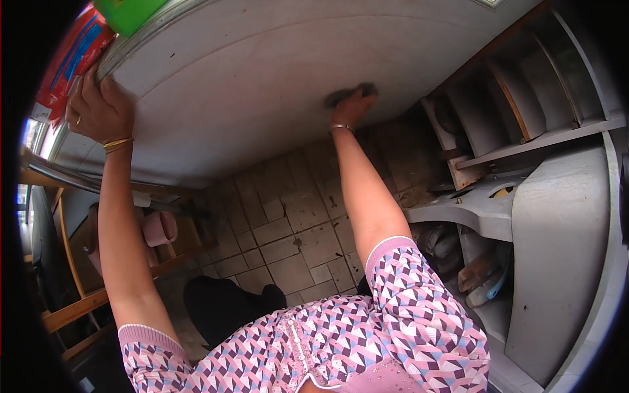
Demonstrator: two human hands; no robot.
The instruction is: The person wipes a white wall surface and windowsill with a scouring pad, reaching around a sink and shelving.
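In front of me a large white panel [236,93] stretches across the upper view, with faint smudges and a thin line along it. My right hand [353,109], blurred by motion and wearing a bracelet, presses a dark pad or cloth [339,98] against the panel's lower part. The pad's exact kind is not clear. At the upper left my left hand [100,108], with a ring and a gold bangle, grips the panel's top edge [130,51]. Its fingers curl over that edge, close beside a red plastic packet [73,64].
A bright green object [130,14] sits by the packet. On the right stand grey shelves [530,142] and a grey curved panel [560,245], with odds and ends [476,270] below. A wooden rack [73,307] with a pink item [159,228] is at left. Tiles [290,245] cover the floor.
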